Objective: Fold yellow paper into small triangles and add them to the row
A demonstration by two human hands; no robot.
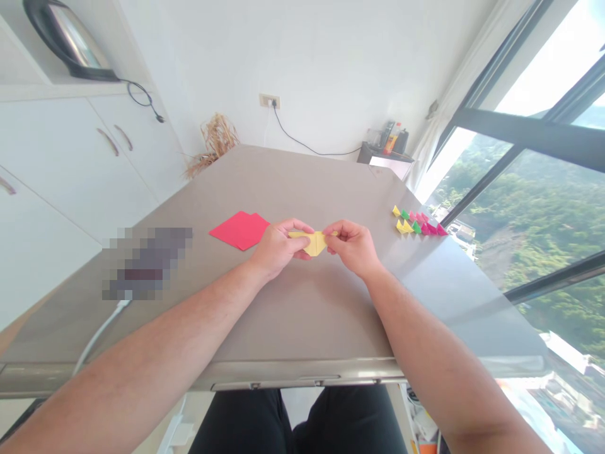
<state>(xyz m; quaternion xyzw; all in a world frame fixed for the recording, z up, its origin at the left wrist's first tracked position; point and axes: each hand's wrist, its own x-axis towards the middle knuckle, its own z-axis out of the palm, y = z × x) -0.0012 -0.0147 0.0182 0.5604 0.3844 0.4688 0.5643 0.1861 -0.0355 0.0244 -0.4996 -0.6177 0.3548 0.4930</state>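
Note:
A small piece of folded yellow paper (pixel 316 244) is held between both hands just above the table. My left hand (pixel 282 244) pinches its left side, thumb on top and fingers behind. At the right end, my right hand (pixel 348 244) grips the paper between thumb and fingertips. A crease runs down the middle of the paper, and its outer ends are partly covered by my fingers. Red paper sheets (pixel 240 230) lie flat on the table, close to my left hand. Farther right stand several small folded paper pieces (pixel 416 224) in yellow, green, pink and magenta.
The grey-brown table (pixel 302 315) reaches toward the white wall. A blurred-out dark object (pixel 151 261) with a white cable (pixel 101 328) lies at left. Behind the table stand dried stalks (pixel 218 139) and a small cabinet (pixel 387 161) with bottles. A window (pixel 534 189) borders the right side.

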